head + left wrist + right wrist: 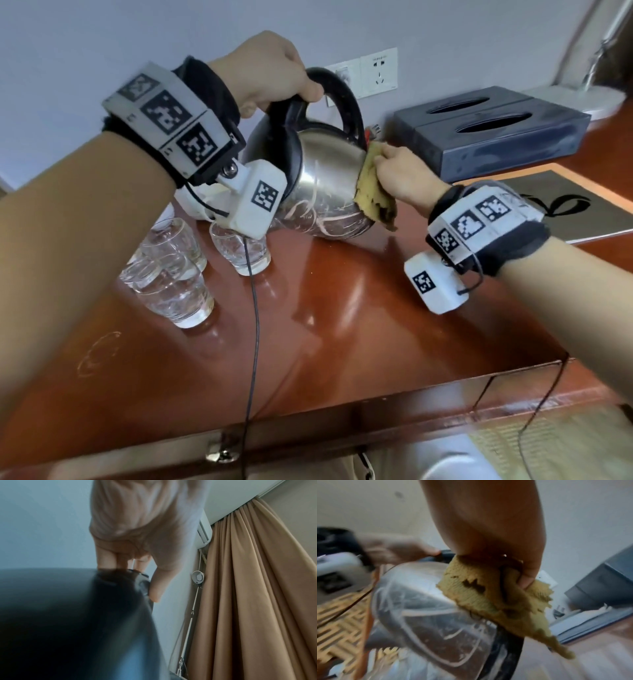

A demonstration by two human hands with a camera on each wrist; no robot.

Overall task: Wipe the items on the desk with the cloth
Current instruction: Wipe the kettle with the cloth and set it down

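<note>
Cloth yellow, frayed, bunched in right hand, fingers clenched around it, pressed flat against right flank of kettle. Near to far: glossy tabletop front edge bare, faint ring mark at near left; three clear glasses clustered left, upright, just beside kettle's low end, probably next in line for wiping. Mid-field: kettle steel-bodied, tilted over toward the left, held off the tabletop by its black handle; base side appears lifted, exact contact with tabletop hidden behind left wrist rig. Left hand wrapped around top of handle, fingers curled over it, thumb down the side, grasping firmly. Tilt likely deliberate: exposes lower wall to cloth and gives counter-force against wiping pressure. Streaks visible on steel lower body, so wiping judged partway, not finished. Cloth tail hangs loose below hand, clear of tabletop. Behind: dark tissue box with two oval slots, well apart from kettle, dark mat in front of it at right. Wall socket farthest back, directly behind handle. Risk: tilted kettle near glasses, slip could knock nearest one.
</note>
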